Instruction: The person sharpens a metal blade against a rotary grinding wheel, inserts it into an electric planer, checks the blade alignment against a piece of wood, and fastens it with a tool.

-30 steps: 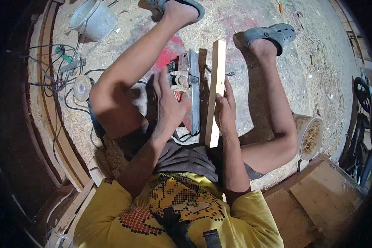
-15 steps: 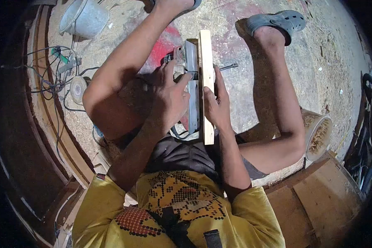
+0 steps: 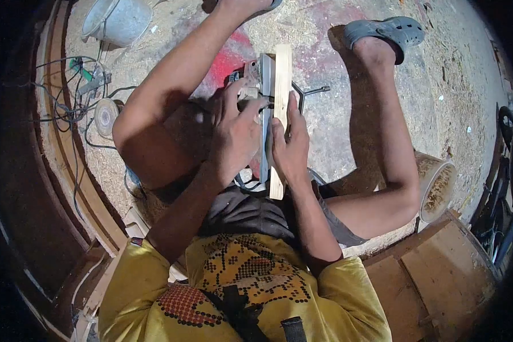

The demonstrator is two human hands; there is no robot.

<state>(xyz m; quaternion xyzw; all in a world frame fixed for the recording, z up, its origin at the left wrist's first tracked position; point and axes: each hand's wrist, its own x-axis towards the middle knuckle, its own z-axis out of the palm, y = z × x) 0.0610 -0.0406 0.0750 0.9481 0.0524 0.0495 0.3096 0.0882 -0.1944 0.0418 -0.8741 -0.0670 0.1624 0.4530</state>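
Between my legs lies a power planer, its long grey metal sole facing the right side. My left hand rests over the planer's body, fingers bent and slightly apart, the fingertips near the middle of the sole. A pale wooden bar runs lengthwise beside the sole, its near end close to my shorts. My right hand grips the bar from its right side, thumb on top. A dark metal rod sticks out to the right beyond the bar.
A white bucket stands at the upper left. Tangled black cables and a round disc lie on the left. Another bucket is beside my right knee. Wooden boards are at the lower right.
The bar's near end has swung left toward the planer, and my right hand has moved left with it. The bar now sits closer to the sole and slightly tilted.
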